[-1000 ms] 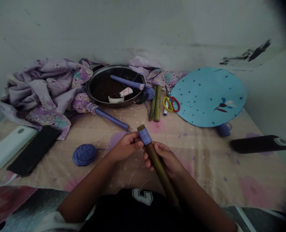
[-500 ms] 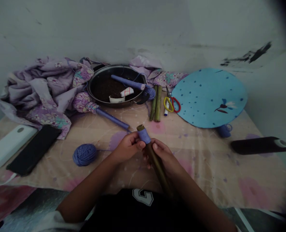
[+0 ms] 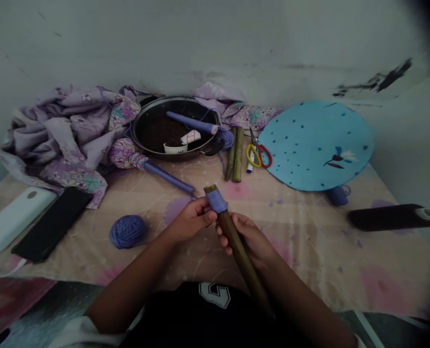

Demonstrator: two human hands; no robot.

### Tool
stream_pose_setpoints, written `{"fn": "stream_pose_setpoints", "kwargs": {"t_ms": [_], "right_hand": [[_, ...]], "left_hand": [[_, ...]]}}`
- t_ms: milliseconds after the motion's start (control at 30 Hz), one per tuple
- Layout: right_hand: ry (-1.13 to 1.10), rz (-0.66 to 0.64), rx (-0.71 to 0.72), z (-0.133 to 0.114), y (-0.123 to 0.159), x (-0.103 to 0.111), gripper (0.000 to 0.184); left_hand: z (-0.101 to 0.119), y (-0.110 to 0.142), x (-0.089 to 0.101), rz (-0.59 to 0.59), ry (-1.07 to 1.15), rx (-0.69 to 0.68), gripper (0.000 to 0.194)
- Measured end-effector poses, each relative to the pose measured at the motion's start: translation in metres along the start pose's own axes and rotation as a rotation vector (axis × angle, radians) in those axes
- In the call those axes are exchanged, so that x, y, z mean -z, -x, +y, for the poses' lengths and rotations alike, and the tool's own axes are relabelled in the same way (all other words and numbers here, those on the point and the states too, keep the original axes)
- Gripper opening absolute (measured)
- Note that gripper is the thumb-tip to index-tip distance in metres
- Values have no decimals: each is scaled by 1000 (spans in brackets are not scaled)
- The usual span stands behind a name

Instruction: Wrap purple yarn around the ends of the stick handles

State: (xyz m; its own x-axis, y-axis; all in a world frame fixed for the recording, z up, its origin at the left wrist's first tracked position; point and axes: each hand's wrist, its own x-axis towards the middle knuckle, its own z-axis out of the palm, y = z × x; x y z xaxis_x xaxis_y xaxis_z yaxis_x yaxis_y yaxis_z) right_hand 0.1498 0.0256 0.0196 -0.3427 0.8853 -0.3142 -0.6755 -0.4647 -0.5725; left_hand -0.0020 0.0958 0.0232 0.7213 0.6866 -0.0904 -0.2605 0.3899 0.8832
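A brown-green stick (image 3: 242,256), like a cut plant stalk, slants from the middle of the table down toward my chest. Purple yarn (image 3: 216,200) is wound in a band round its upper end, with a bare tip above. My right hand (image 3: 251,237) grips the stick below the band, thumb on one side and fingertips showing on the other. Beside the band my left hand (image 3: 196,218) is closed, thumb pressed to the fingers, apparently on the yarn strand; the strand itself is hard to see. To the left lies a purple yarn ball (image 3: 127,231).
Behind are a dark pan (image 3: 149,130) of brown grains, a yarn-wrapped stick with a cloth head (image 3: 169,177), two bare sticks (image 3: 237,155), scissors (image 3: 259,153) and a blue oval board (image 3: 312,147). A black phone (image 3: 53,224) lies left, a dark bottle-like object (image 3: 389,217) right.
The stick has turned slightly in my right hand, and its wrapped end shows more fully. My right hand has shifted slightly lower and its fingertips show more. My left hand has barely moved.
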Motion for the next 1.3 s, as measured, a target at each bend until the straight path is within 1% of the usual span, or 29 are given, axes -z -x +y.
{"fn": "stream_pose_setpoints", "kwargs": {"t_ms": [133,233,300,400,467,500,600,700,767,833,900,967,1067,1133,1167,1233,1300], "right_hand": [[-89,-9,-102,-2,-1,1,27],[-85,-6,-120,-2,-1,2,28],[-54,-16,-66,-2,-1,2,32],[51,-42,98,-1,-1,0,39],[114,-34,169,0,0,-2,38],[126,-25,178,0,0,-3,34],[91,-5,148,1,1,-4,24],[44,-26,86,1,0,-2,24],[6,-59,39,1,0,0,26],[-24,-96,6,1,0,2,28],[-27,-115,-5,1,0,3,29],[-8,-104,-4,1,0,2,29],[38,-27,21,1,0,-1,28],[67,33,33,0,0,-3,26],[79,55,28,0,0,-4,25],[105,77,-6,-1,0,-4,28],[133,88,-50,-1,0,-3,33]], "left_hand": [[-2,0,1,25,17,10,40],[-5,0,1,36,17,-1,41],[-6,-1,1,31,18,-23,37],[-6,-2,-1,41,3,-73,35],[-5,-2,-3,48,-5,-76,35],[-5,-1,-4,43,1,-62,35],[-5,1,-7,-7,67,0,33],[-7,2,-10,-16,139,19,34],[-8,2,-10,-16,140,12,36],[-7,2,-9,-47,127,3,38],[-5,2,-8,-77,102,-1,38],[-3,2,-7,-72,50,-1,36],[-1,1,-6,26,-81,-15,33],[-1,1,-6,108,-201,-39,36],[-2,1,-6,130,-254,-47,37],[-4,1,-7,125,-318,-57,38],[-4,1,-9,85,-350,-65,36]]}}
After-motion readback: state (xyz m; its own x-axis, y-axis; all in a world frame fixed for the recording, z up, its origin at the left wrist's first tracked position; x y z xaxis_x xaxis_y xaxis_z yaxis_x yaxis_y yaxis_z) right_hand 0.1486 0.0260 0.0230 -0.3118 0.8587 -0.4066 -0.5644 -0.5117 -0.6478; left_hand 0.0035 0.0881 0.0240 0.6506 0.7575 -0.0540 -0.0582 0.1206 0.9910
